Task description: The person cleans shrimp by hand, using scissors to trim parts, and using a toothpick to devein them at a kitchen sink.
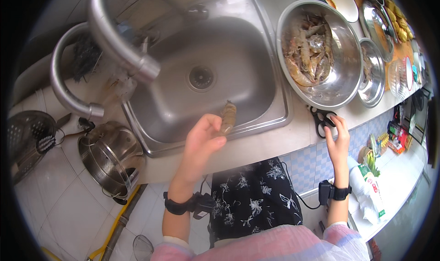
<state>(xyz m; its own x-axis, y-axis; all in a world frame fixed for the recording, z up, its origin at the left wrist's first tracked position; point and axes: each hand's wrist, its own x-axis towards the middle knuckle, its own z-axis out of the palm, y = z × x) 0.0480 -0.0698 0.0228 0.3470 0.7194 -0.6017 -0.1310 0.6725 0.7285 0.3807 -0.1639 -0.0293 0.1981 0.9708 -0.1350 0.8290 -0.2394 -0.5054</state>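
Note:
Between the thumb and fingers of my left hand (206, 133) is a raw shrimp (228, 118), held above the front edge of the steel sink (213, 54). My right hand (338, 139) is at the black handles of a pair of scissors (320, 118) on the counter's front edge, its thumb and fingers apart; whether it grips them is unclear. The scissors' blades are hidden, apparently by the large steel bowl (347, 65). Several raw shrimp (309, 54) lie in that bowl, right of the sink.
A curved faucet (120, 37) reaches over the sink's left side. Right of the large bowl stand a smaller steel bowl (376, 85), a glass lid (378, 30) and a clear plastic container (397, 78). A steel strainer pot (106, 164) is left of the sink, and a white bag (369, 195) lies at lower right.

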